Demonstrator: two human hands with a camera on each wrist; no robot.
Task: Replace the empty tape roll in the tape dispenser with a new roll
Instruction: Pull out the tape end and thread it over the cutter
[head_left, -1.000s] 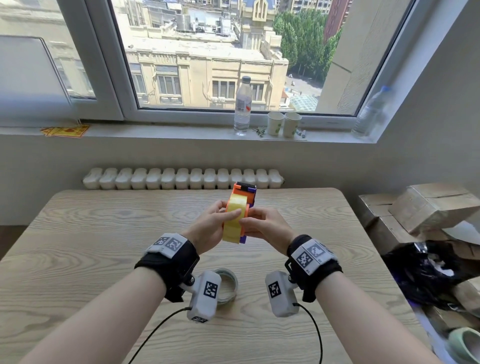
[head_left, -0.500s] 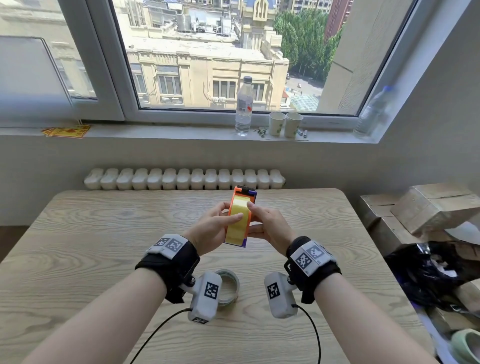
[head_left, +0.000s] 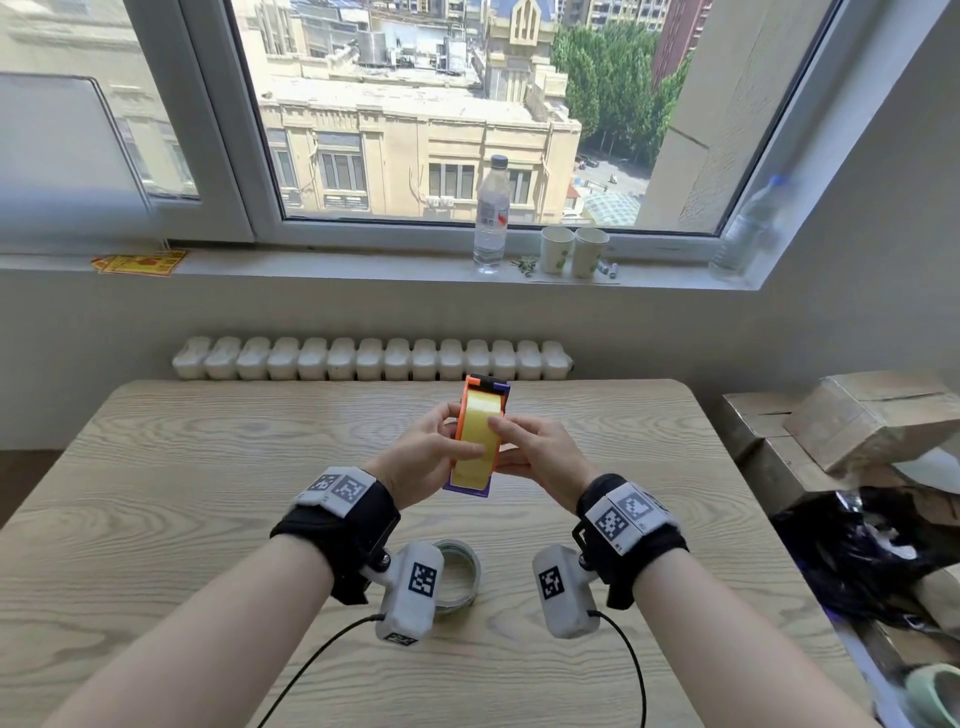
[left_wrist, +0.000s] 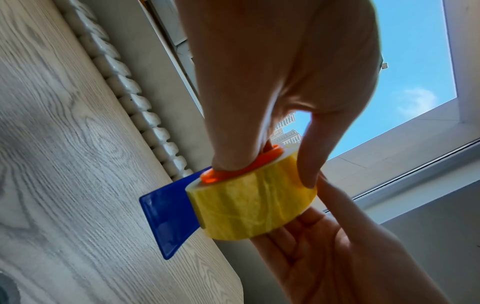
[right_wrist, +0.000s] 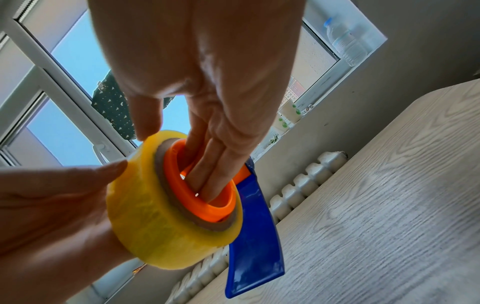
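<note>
Both hands hold the tape dispenser (head_left: 477, 439) up over the table (head_left: 156, 467); the yellow tape roll (left_wrist: 250, 203) sits on its orange hub. The left hand (head_left: 423, 457) pinches the roll; the right hand (head_left: 540, 457) has fingers (right_wrist: 210, 181) inside the hub. The empty roll (head_left: 460, 577) lies on the table

bare table (head_left: 208, 493) around, empty roll (head_left: 460, 577) below hands

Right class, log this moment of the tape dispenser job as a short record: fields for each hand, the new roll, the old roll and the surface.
left hand: grips the dispenser and roll, thumb across the tape
right hand: fingers inside the orange hub
new roll: yellow, seated on the hub of the tape dispenser
old roll: empty, lying on the table
table: pale wood grain
</note>
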